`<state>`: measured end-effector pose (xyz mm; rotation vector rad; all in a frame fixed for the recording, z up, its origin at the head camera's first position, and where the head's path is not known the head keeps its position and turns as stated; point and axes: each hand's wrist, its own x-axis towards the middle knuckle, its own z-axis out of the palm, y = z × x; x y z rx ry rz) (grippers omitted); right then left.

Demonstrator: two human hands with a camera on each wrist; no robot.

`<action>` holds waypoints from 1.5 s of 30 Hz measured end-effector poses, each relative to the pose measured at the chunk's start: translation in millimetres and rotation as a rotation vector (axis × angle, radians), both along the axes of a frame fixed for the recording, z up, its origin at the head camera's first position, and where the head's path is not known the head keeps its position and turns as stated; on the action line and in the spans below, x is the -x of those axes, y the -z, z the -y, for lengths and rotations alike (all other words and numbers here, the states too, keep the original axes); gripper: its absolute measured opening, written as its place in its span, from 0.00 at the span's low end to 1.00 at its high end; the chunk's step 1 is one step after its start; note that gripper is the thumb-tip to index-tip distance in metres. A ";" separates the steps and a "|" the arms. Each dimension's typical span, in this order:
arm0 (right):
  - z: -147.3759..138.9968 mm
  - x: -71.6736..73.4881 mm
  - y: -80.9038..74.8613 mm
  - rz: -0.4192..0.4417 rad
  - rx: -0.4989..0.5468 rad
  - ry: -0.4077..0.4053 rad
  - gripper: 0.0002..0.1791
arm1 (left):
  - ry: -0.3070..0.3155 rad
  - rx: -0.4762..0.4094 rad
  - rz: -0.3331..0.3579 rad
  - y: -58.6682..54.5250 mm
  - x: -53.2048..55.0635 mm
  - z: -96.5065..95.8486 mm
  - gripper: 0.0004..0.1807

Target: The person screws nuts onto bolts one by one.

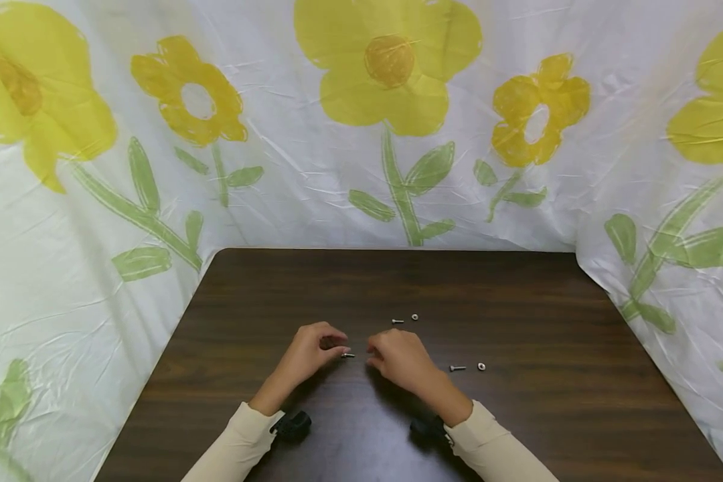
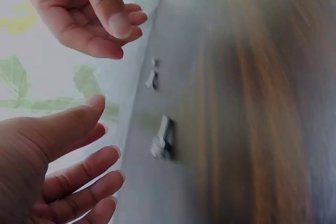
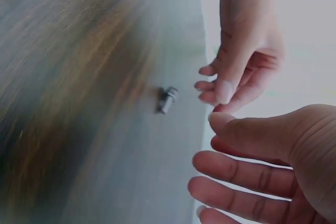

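Just by the fingertips of my left hand [image 1: 312, 348], a small metal bolt [image 1: 348, 355] lies on the dark wooden table [image 1: 265, 288]. In the left wrist view this bolt [image 2: 163, 138] is thicker at one end; whether that is its head or a nut I cannot tell. The left fingers are parted and hold nothing. To the right of that bolt is my right hand [image 1: 402, 358], raised over the table with relaxed, bent fingers and nothing visible in them. The right wrist view shows the fingers of this hand [image 3: 247, 177] spread, with the bolt [image 3: 167, 100] apart from them.
Behind the hands lie another bolt [image 1: 397, 321] and a nut [image 1: 415, 317]. Right of the right wrist are a third bolt [image 1: 458, 368] and a nut [image 1: 481, 367]. A white curtain [image 1: 289, 187] with painted flowers hangs at the table's far and side edges.
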<state>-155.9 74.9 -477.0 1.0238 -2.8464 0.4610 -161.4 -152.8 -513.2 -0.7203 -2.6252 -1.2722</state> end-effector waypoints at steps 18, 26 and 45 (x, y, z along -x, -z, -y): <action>-77.6 -23.4 -26.8 -0.012 0.254 0.106 0.16 | 0.054 0.108 -0.048 -25.2 -18.0 -68.4 0.12; -114.3 -28.5 -22.9 0.029 0.312 0.176 0.16 | 0.054 0.198 -0.101 -21.5 -23.2 -96.9 0.15; -164.0 -27.4 -17.7 0.116 0.266 0.273 0.17 | 0.037 0.368 -0.176 -7.6 -26.2 -150.1 0.19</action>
